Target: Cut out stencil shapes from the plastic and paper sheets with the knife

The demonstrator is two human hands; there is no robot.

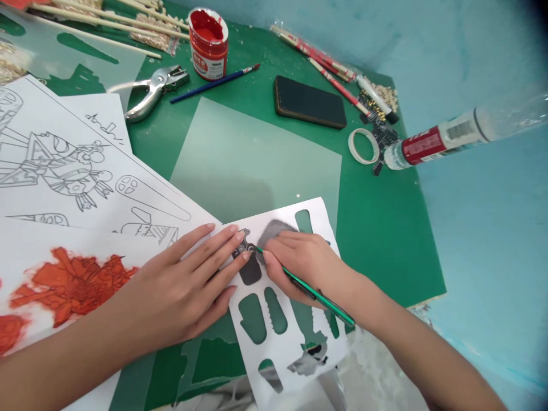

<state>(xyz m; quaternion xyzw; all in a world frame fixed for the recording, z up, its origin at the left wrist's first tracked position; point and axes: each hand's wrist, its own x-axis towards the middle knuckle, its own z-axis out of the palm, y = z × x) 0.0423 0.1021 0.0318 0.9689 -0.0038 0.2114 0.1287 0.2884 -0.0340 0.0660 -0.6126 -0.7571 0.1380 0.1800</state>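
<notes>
My left hand [188, 279] lies flat with outstretched fingers, pressing the left side of a white sheet [274, 342] pierced by several cut-out shapes. A dark figure [250, 269] with pale line details shows on the sheet, partly under my left fingertips. In my right hand [306, 262] is a slim green pen-like tool [334, 307], its tip end against the dark figure's right edge. Whether it ends in a nib or a blade is too small to tell. Beside my right fingers is a dark grey patch [274, 228], partly covered by the hand.
A translucent sheet [257, 154] lies behind the white one. Around it are line drawings [64, 165], a hole punch [152, 94], an open red paint jar [209, 48], a brush [209, 85], a phone [309, 103], a tape roll [363, 146] and a bottle [428, 145].
</notes>
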